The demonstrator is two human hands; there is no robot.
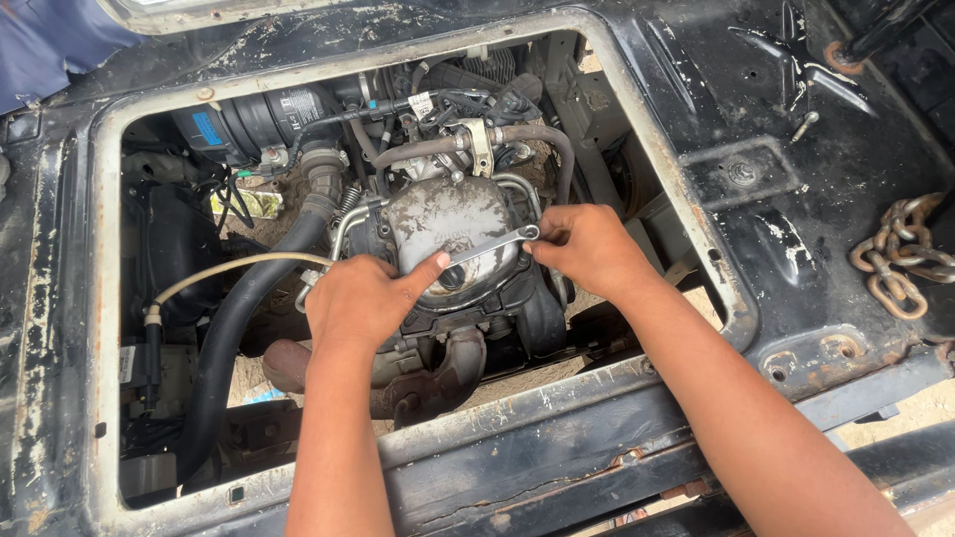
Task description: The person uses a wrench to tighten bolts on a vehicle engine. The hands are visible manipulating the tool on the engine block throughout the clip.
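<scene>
A dirty grey engine cover [448, 219] sits in the middle of an open engine bay. Across it lies a thin silver wrench [489, 246], slanting up to the right. My right hand [587, 244] grips the wrench's ring end near the cover's right edge. My left hand [366, 298] rests on the cover's left side, its thumb pressing the wrench's lower end onto a fitting on the cover. Both forearms reach in over the black front frame rail [537, 447].
A thick black hose [234, 338] curves down the left of the bay beside a thin beige tube [234, 266]. A black air intake housing [254, 124] sits at the back left. A rusty chain [900, 259] lies on the black body panel to the right.
</scene>
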